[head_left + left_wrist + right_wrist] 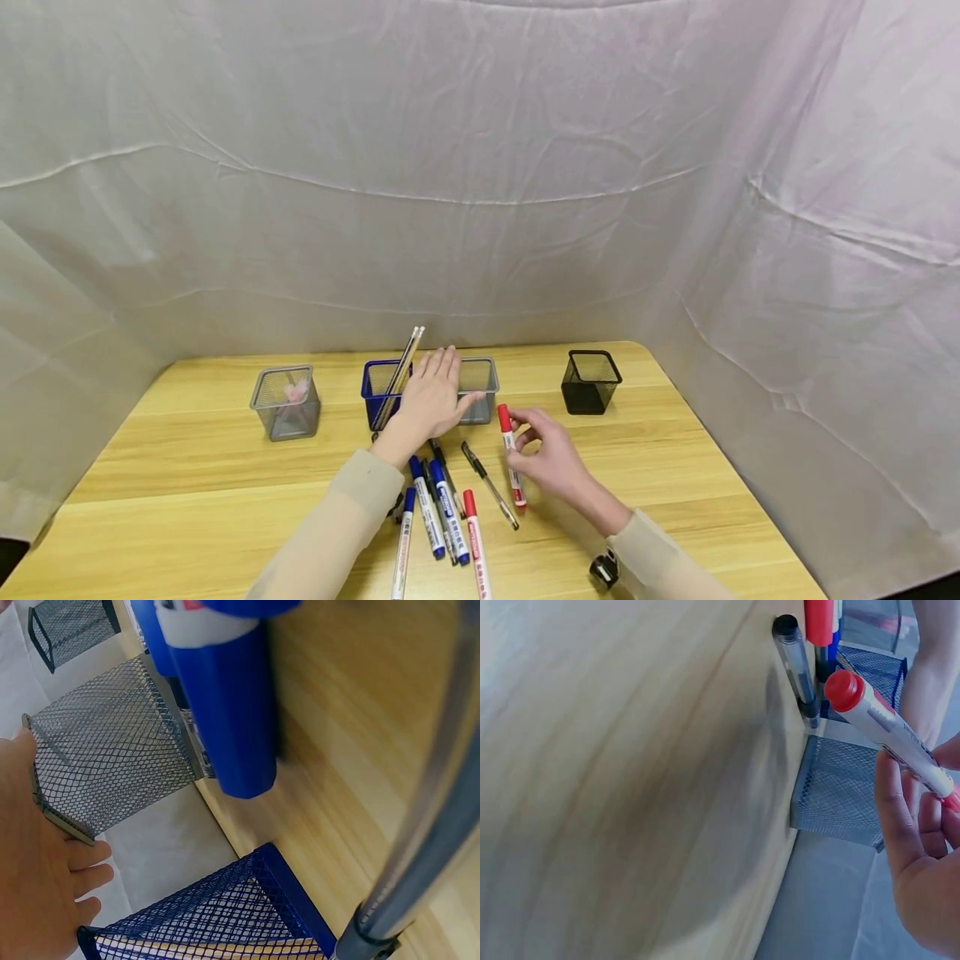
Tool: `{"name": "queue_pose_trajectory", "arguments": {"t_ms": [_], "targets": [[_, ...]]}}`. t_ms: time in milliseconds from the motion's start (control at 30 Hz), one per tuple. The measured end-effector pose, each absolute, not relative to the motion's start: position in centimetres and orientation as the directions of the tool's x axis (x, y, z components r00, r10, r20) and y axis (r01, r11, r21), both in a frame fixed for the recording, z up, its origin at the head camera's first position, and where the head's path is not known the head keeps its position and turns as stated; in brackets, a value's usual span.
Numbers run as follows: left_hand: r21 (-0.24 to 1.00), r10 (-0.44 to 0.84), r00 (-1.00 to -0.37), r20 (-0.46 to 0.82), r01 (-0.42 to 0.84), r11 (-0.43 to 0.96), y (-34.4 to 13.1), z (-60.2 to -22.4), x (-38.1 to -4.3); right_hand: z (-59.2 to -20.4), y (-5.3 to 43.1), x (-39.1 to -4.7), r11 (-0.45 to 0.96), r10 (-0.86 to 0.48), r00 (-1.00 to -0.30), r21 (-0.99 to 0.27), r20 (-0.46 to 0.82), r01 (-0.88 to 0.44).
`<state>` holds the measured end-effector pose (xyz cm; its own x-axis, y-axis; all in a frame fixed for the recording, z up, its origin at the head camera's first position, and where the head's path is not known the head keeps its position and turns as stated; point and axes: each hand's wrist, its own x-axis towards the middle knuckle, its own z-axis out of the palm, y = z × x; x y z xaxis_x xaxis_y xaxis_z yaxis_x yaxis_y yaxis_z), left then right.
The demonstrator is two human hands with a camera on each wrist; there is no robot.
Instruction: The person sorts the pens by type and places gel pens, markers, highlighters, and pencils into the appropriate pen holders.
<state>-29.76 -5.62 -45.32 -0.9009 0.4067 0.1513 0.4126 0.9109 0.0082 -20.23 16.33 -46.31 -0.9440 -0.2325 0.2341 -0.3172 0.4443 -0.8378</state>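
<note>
My left hand (431, 396) reaches between a blue mesh pen holder (375, 408) and a grey mesh pen holder (483, 407), its fingers straight. In the left wrist view this hand (37, 877) touches the grey holder's rim (64, 823). Two pencils (408, 354) lean upright in the blue holder. A red-capped whiteboard marker (515, 479) is pinched in my right hand (551, 458), tilted and cap up, just in front of the grey holder. On the table near my left forearm lie blue markers (427, 512), another red marker (476, 542) and a black gel pen (489, 483).
A grey mesh holder (288, 425) with a pink item inside stands on the left, and a black mesh holder (588, 396) at the back right. Grey cloth (450, 167) hangs behind the wooden table (150, 517). A small black object (603, 571) is by my right sleeve.
</note>
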Motion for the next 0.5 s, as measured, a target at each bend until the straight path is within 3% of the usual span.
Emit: {"name": "queue_pose_trajectory", "arguments": {"t_ms": [500], "targets": [[0.009, 0.403, -0.900, 0.164, 0.410, 0.912, -5.6, -45.6, -29.9, -44.4, 15.9, -21.5, 0.225, -0.088, -0.893, -0.865, 0.440, -0.449]]}}
